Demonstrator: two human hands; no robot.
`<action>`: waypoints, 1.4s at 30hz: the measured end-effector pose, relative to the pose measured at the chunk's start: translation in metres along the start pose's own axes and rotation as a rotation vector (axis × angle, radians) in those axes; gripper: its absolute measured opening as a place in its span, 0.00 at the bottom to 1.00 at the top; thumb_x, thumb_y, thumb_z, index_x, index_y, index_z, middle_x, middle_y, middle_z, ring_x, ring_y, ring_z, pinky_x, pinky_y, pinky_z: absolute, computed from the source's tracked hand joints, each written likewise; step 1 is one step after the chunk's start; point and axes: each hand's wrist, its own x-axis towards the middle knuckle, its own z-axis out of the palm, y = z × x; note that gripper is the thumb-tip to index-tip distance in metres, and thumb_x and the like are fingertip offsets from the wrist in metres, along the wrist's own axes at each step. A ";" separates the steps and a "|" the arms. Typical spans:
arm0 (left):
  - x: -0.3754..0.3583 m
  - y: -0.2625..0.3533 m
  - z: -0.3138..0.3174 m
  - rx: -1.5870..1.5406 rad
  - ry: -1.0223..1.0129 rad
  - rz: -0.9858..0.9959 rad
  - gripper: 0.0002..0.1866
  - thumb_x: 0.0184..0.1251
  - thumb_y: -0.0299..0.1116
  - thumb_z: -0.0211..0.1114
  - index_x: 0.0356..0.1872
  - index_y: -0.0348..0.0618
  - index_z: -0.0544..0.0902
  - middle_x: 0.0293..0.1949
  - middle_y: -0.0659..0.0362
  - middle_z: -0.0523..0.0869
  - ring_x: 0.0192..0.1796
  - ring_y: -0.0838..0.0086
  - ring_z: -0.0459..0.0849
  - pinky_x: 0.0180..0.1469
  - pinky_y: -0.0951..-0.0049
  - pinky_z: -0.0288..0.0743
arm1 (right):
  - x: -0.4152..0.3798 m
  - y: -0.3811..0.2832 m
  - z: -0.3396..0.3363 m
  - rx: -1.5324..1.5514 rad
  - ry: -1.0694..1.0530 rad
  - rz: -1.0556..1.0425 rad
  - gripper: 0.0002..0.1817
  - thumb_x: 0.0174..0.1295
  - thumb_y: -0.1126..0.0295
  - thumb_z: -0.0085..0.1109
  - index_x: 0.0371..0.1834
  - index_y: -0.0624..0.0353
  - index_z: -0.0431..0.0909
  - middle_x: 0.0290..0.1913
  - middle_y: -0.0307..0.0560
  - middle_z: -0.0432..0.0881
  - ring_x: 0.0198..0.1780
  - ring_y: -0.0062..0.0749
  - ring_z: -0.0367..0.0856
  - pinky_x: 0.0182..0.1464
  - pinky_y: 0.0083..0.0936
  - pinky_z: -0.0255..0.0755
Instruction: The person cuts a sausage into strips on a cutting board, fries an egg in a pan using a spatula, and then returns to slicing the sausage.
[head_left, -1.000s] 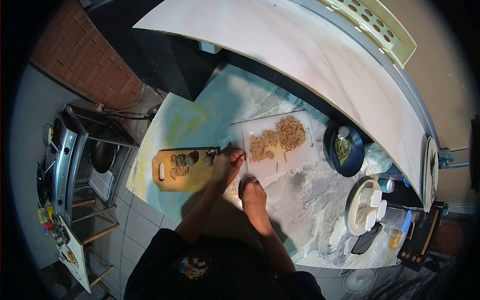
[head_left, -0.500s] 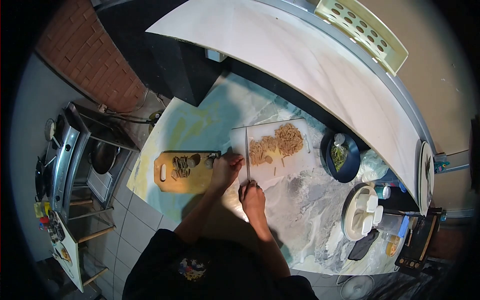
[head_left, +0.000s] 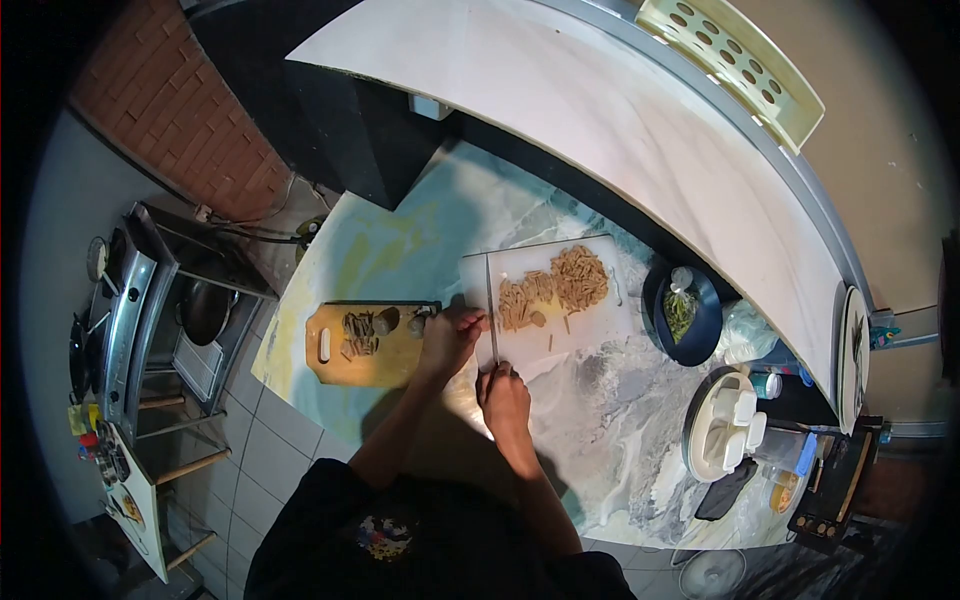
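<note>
My right hand (head_left: 506,398) is closed around the handle of a knife (head_left: 492,310), whose long blade points away from me across the left part of a white cutting board (head_left: 595,342). Just left of the blade is my left hand (head_left: 452,338), fingers drawn together near the board's edge; what they hold, if anything, is too small to make out. Light brown strips (head_left: 580,278) lie heaped on the board's right side, with smaller piles nearer the blade. Under and beside my left hand, a wooden cutting board (head_left: 385,372) carries darker strips (head_left: 358,334) and a few roundish pieces.
Toward the right stand a dark blue bowl (head_left: 708,335) with a bag of greens (head_left: 680,312), and a cream tray (head_left: 705,455) with white cups. A raised pale shelf (head_left: 600,130) curves along the far side. A stove (head_left: 132,300) stands off to the left.
</note>
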 end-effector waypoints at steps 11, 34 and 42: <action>-0.001 0.000 0.000 -0.015 -0.004 -0.010 0.09 0.50 0.22 0.67 0.34 0.40 0.85 0.30 0.56 0.88 0.32 0.71 0.88 0.35 0.74 0.80 | -0.001 -0.005 -0.001 -0.092 -0.044 0.021 0.12 0.62 0.67 0.55 0.36 0.67 0.72 0.29 0.62 0.80 0.31 0.56 0.81 0.32 0.44 0.77; -0.002 -0.002 0.001 -0.104 0.006 -0.037 0.10 0.51 0.22 0.65 0.37 0.40 0.86 0.30 0.54 0.87 0.31 0.69 0.87 0.35 0.73 0.80 | 0.005 -0.014 0.004 -0.159 -0.108 0.100 0.13 0.63 0.66 0.51 0.38 0.67 0.73 0.30 0.62 0.81 0.33 0.55 0.82 0.35 0.44 0.77; -0.002 0.008 -0.008 0.073 -0.042 0.093 0.09 0.51 0.25 0.64 0.36 0.44 0.84 0.26 0.53 0.85 0.29 0.61 0.84 0.32 0.69 0.77 | 0.000 -0.009 0.005 -0.057 -0.005 0.066 0.14 0.62 0.64 0.53 0.35 0.68 0.71 0.27 0.65 0.80 0.29 0.60 0.81 0.32 0.47 0.76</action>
